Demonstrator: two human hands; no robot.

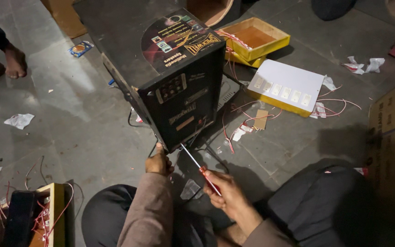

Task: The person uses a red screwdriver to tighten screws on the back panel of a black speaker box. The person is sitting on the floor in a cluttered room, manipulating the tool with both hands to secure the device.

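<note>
A black speaker cabinet (161, 59) stands tilted on the grey floor, its control panel (184, 105) facing me. My left hand (158, 162) grips the cabinet's lower front corner. My right hand (227, 194) holds a red-handled screwdriver (202, 169); its metal tip touches the bottom edge of the control panel. Black cables hang below the panel. My knees in dark trousers frame both hands.
A white switch plate on a yellow box (286, 89) and an open yellow box (254, 39) lie to the right, with red wires (243, 123) between. A wooden box with wires (37, 215) sits bottom left. Another person's bare feet (5, 61) are top left. Paper scraps litter the floor.
</note>
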